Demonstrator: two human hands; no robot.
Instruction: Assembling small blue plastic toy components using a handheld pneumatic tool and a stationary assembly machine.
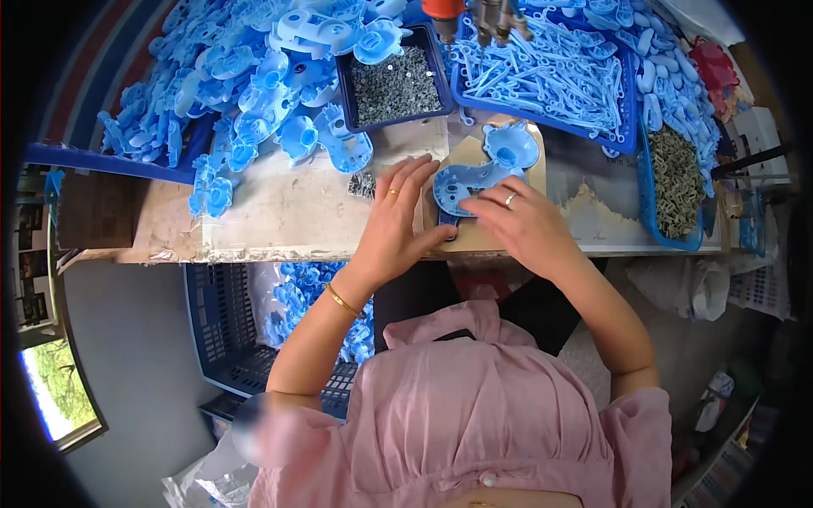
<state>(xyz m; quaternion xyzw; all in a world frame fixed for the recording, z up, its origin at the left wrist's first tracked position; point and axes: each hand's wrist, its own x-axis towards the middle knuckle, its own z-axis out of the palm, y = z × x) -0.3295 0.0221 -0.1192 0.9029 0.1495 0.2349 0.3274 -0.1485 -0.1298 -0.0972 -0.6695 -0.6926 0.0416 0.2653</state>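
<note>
A light blue plastic shell (461, 178), with one rounded end and a round cup at the other, lies on a tan board (533, 182) near the table's front edge. My right hand (525, 222) reaches over the shell's near edge, fingertips drawn together on it; whatever they may pinch is too small to make out. On the table left of the shell rests my left hand (391, 224), its fingers stretched out and its thumb pointing toward the shell. Small metal pieces (362, 184) lie in a little heap beside its fingers. Under the shell a dark blue piece (449, 227) partly shows.
A dark tray (406, 121) of small metal parts stands behind. Blue shells (246, 93) pile up at left. A blue basket (542, 124) holds thin blue rods; another (677, 243) holds metal clips. Tool heads (445, 13) hang overhead. A crate (222, 339) sits below the table.
</note>
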